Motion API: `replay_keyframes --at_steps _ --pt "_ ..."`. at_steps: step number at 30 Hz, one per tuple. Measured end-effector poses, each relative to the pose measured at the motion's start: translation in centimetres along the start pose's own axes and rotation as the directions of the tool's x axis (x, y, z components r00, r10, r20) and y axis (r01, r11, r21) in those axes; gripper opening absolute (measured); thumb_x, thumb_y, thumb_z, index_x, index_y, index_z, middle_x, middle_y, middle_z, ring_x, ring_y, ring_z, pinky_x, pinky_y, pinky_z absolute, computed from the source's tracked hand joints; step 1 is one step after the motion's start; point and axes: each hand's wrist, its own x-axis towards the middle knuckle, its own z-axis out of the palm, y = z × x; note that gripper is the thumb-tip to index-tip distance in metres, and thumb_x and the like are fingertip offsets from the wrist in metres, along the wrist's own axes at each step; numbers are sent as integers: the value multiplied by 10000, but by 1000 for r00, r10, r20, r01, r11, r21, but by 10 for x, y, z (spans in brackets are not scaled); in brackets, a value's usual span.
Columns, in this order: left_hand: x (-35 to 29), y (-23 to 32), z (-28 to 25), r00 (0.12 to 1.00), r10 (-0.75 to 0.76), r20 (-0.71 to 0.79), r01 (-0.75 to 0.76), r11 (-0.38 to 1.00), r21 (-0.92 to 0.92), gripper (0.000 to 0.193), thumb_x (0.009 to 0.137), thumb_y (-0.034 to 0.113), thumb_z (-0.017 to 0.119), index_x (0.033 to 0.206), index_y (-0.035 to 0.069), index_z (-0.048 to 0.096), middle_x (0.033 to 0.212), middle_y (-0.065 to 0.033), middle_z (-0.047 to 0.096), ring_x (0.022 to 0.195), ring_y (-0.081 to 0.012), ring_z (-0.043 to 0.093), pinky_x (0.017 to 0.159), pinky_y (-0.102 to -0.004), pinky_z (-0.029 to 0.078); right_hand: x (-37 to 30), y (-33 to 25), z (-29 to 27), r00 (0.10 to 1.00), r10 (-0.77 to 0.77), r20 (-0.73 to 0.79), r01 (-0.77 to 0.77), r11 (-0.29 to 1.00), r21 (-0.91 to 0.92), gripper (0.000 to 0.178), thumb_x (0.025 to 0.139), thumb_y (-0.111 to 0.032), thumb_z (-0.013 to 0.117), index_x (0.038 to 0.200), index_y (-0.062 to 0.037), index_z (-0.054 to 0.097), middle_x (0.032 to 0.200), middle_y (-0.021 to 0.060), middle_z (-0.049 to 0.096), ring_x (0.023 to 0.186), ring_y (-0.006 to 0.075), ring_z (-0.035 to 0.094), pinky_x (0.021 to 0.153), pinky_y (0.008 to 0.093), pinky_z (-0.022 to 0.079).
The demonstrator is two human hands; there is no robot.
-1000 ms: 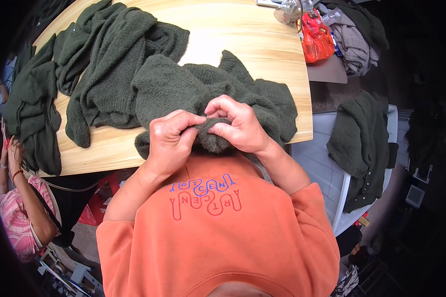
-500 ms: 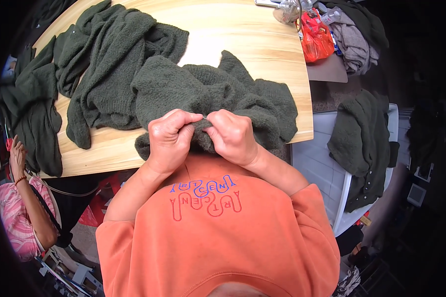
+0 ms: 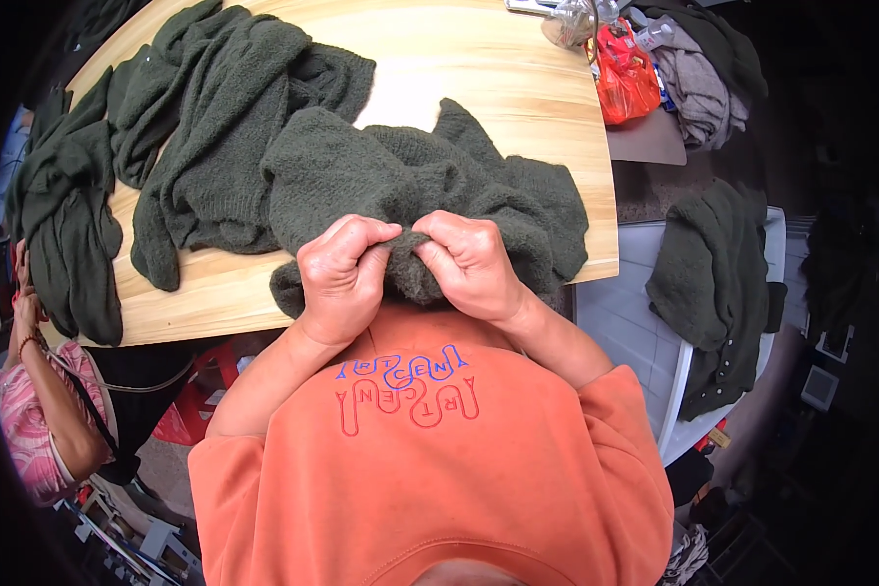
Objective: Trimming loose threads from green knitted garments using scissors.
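A dark green knitted sweater point(image 3: 342, 171) lies bunched at the table's near edge, partly against my orange shirt. My left hand point(image 3: 344, 269) pinches a fold of it between thumb and forefinger. Close beside, my right hand point(image 3: 467, 259) grips the same fold, thumb and forefinger bent together. A small gap of knit shows between the two hands. Whether anything tiny sits between the fingertips, I cannot make out.
More dark green knitwear point(image 3: 215, 127) is heaped on the wooden table point(image 3: 439, 59) at the left. At the right, a buttoned green cardigan point(image 3: 718, 293) hangs over a white bin point(image 3: 620, 342). A red plastic bag point(image 3: 623, 78) stands far right. A co-worker's arm point(image 3: 54, 391) is at the left.
My right hand has shifted slightly right, widening the gap between my fingertips. The fold between them shows more. The co-worker's hand at the left has moved up toward the hanging knitwear.
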Motion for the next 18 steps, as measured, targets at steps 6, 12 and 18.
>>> replay_keyframes --at_steps 6,12,18 --pt "2 -3 1 959 279 41 -281 934 219 192 625 -144 550 776 -28 577 682 -125 573 615 -254 587 539 -297 479 2 -3 0 995 95 -16 -96 995 -23 12 709 30 527 705 19 521 612 148 500 531 269 517 481 337 400" --pt "1 -4 3 895 439 80 -436 823 365 258 570 -158 544 806 -56 569 673 -134 565 583 -255 578 509 -304 477 9 2 15 987 -124 -103 91 955 -281 61 659 47 521 687 -7 519 623 143 518 535 296 532 463 349 413" --pt "0 4 -3 841 539 37 -527 802 281 278 580 -151 562 845 -67 558 677 -158 561 535 -238 560 452 -305 463 9 -3 3 935 -325 -140 301 938 -171 167 590 71 554 739 -4 563 575 101 508 465 250 517 425 324 405"
